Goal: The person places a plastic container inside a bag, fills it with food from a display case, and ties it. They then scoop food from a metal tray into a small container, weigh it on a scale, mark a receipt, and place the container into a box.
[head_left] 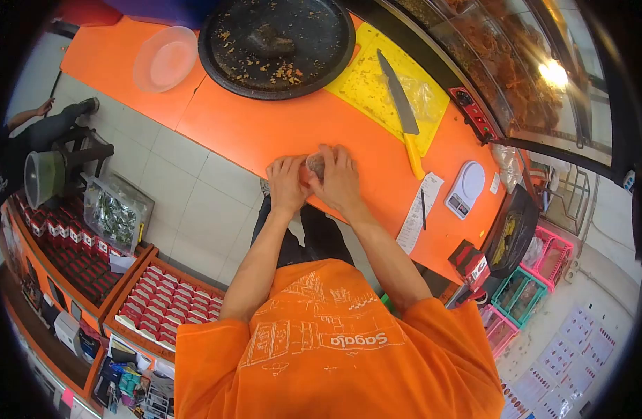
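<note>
Near the front edge of the orange table (244, 129), my left hand (287, 183) and my right hand (335, 174) close around a small dark, rounded item (315, 165) that seems to be in clear wrap. The fingers of both hands curve over its sides, and part of it shows between them. To the right of my hands, a large knife (398, 94) with a yellow handle rests on a yellow cutting board (352, 77) beside crumpled clear plastic. A round black tray (227, 52) with crumbs and a dark lump (271, 43) stands beyond my hands.
A clear plastic bowl (165, 59) sits at the left. A paper slip (413, 227) with a pen and a white scale (466, 188) lie at the right. A glass display case (502, 63) borders the table. Another person's leg (56, 122) shows at far left.
</note>
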Demonstrator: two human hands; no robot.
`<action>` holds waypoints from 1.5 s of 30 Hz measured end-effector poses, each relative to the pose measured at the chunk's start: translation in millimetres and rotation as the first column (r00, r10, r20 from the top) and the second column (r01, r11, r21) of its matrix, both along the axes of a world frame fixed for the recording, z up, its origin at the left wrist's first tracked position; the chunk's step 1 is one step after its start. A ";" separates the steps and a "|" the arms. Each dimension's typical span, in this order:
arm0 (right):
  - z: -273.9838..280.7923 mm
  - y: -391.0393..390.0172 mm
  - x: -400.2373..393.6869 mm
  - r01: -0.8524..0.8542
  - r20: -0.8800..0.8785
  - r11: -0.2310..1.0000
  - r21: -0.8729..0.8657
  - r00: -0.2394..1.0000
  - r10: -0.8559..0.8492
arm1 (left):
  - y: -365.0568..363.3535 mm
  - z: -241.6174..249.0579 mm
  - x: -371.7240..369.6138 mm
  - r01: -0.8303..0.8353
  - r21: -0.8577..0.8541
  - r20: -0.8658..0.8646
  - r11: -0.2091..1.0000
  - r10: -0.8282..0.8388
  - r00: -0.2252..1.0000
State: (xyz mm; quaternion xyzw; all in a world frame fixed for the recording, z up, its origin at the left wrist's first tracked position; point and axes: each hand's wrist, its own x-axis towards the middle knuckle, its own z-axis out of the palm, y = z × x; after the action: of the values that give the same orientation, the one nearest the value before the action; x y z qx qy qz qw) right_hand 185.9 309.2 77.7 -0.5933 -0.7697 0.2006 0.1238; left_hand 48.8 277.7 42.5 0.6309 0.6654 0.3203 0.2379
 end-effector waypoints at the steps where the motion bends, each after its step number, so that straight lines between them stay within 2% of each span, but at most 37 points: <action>1: 5.8 1.6 -1.7 -0.033 0.057 0.998 -0.047 0.998 0.035 | -0.7 -2.8 0.3 0.003 -0.001 0.001 1.000 -0.003 1.000; 3: 7.0 1.8 -6.1 -0.053 0.113 0.994 -0.096 0.992 0.064 | 0.3 -6.1 0.0 0.013 -0.009 -0.035 1.000 -0.013 0.999; 5: -0.1 1.5 -12.1 -0.030 0.162 1.000 0.008 0.986 0.028 | 2.3 -6.5 -2.5 0.049 -0.046 -0.015 0.998 -0.050 0.999; 7: -8.2 1.4 -15.3 -0.008 0.182 1.000 0.019 0.983 0.004 | 8.5 3.8 -8.8 0.085 -0.081 -0.001 0.993 -0.085 0.996; 9: -12.2 -0.8 -17.6 0.030 0.201 0.999 0.020 0.979 -0.034 | 7.5 16.4 -16.0 0.136 -0.139 0.113 0.981 -0.120 0.986; 10: -11.5 -0.4 -16.9 0.026 0.207 0.999 0.023 0.978 -0.030 | 5.1 16.2 -18.6 0.154 -0.141 0.112 0.978 -0.139 0.984; 12: -7.9 3.2 -17.7 0.044 0.214 0.999 0.027 0.976 -0.048 | 0.4 17.3 -27.8 0.113 -0.133 0.275 0.985 -0.073 0.959; 13: -5.5 8.1 -21.1 0.063 0.213 0.998 -0.017 0.975 -0.058 | -2.8 12.4 -31.8 0.141 -0.130 0.275 0.981 -0.101 0.956; 14: -1.9 10.4 -23.5 0.095 0.213 0.994 -0.057 0.974 -0.081 | -4.0 8.1 -33.9 0.093 -0.075 0.302 0.993 -0.067 0.951; 16: 3.3 7.8 -24.9 0.144 0.171 0.988 0.048 0.974 -0.150 | -4.5 8.1 -32.5 0.046 -0.021 0.322 0.999 -0.036 0.946; 18: 2.2 1.0 -18.1 0.200 -0.021 0.959 0.203 0.980 -0.200 | -0.7 10.2 -27.3 0.029 0.001 0.305 1.000 -0.028 0.952; 19: 9.1 -9.6 1.1 0.252 0.000 0.945 0.210 0.966 -0.258 | 1.0 10.0 -21.6 0.015 0.020 0.300 1.000 -0.020 0.954; 20: 17.8 -16.9 17.9 0.353 -0.163 0.926 0.136 0.930 -0.330 | 2.7 20.1 -13.0 0.056 0.027 0.316 0.998 -0.062 0.947; 21: 23.4 -24.0 34.8 0.425 -0.324 0.904 0.046 0.863 -0.389 | 2.8 36.0 -8.1 0.063 0.020 0.260 0.998 -0.066 0.963; 22: 12.3 -40.0 69.7 0.558 -0.214 0.821 0.117 0.822 -0.528 | -0.2 43.8 -3.5 0.062 0.003 0.194 0.998 -0.061 0.979; 23: 5.7 -60.9 116.9 0.652 -0.193 0.746 0.134 0.755 -0.626 | -6.3 45.5 7.4 0.078 -0.004 0.188 0.997 -0.076 0.979; 24: 5.3 -79.9 164.3 0.734 -0.180 0.661 0.154 0.679 -0.712 | -13.8 48.5 22.3 0.219 -0.019 0.155 0.975 -0.214 0.965; 25: 12.6 -92.7 198.9 0.833 -0.093 0.536 0.139 0.550 -0.830 | -21.7 51.4 38.7 0.353 -0.037 0.121 0.935 -0.347 0.930; 27: -4.2 -114.5 258.4 0.787 0.077 0.616 0.022 0.613 -0.786 | -39.0 41.0 93.2 0.583 0.014 0.065 0.813 -0.582 0.810; 28: -8.8 -114.5 270.3 0.790 0.071 0.614 0.008 0.612 -0.788 | -43.6 41.7 124.8 0.681 -0.008 0.066 0.732 -0.679 0.731; 29: -9.0 -110.6 281.3 0.723 0.113 0.678 -0.133 0.690 -0.715 | -45.9 41.5 157.4 0.765 -0.030 0.070 0.644 -0.762 0.644; 30: -8.1 -106.7 289.8 0.640 0.135 0.720 -0.270 0.765 -0.629 | -46.8 37.6 189.8 0.819 -0.035 0.031 0.572 -0.819 0.573; 31: -7.4 -106.5 292.8 0.636 0.125 0.718 -0.282 0.767 -0.630 | -48.2 32.0 214.4 0.869 -0.048 -0.002 0.492 -0.870 0.492; 32: -5.4 -103.5 296.2 0.586 0.115 0.744 -0.321 0.804 -0.583 | -46.8 25.8 232.4 0.868 -0.058 -0.005 0.494 -0.869 0.494; 34: -1.8 -106.6 312.3 0.522 0.098 0.770 -0.366 0.845 -0.526 | -45.9 16.6 260.4 0.886 -0.146 -0.152 0.441 -0.895 0.420; 37: -3.7 -116.8 340.9 0.460 -0.043 0.803 -0.378 0.858 -0.512 | -36.9 13.1 270.8 0.829 -0.211 -0.211 0.518 -0.852 0.479; 38: -9.4 -121.4 348.6 0.413 0.034 0.874 -0.258 0.908 -0.419 | -37.1 13.4 271.0 0.821 -0.239 -0.215 0.518 -0.853 0.475; 39: -14.9 -124.8 354.7 0.346 0.123 0.928 -0.137 0.936 -0.330 | -37.1 13.6 275.0 0.788 -0.216 -0.252 0.576 -0.813 0.525; 40: -14.5 -122.0 359.4 0.271 0.180 0.958 -0.094 0.951 -0.252 | -35.1 12.3 279.1 0.754 -0.182 -0.289 0.631 -0.767 0.573; 41: -14.6 -117.7 362.9 0.271 0.166 0.957 -0.108 0.954 -0.251 | -35.0 12.2 280.4 0.751 -0.200 -0.292 0.629 -0.770 0.567; 43: -13.2 -102.7 371.8 0.011 0.331 0.999 -0.049 0.944 0.006 | -35.8 11.2 282.7 0.734 -0.194 -0.323 0.651 -0.749 0.579; 44: -13.0 -96.1 374.9 0.006 0.321 0.998 -0.059 0.947 0.013 | -37.2 11.3 283.4 0.729 -0.207 -0.322 0.652 -0.749 0.579; 45: -14.0 -87.9 377.6 -0.125 0.339 0.988 0.090 0.937 0.088 | -37.1 11.1 284.3 0.721 -0.209 -0.332 0.660 -0.742 0.583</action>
State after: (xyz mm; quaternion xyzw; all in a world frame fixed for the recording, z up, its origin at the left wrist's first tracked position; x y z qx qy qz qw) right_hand 563.5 221.3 63.7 -0.5684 -0.8204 0.0609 0.0129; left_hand 333.1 240.6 53.6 0.8922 0.3877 0.0446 0.2272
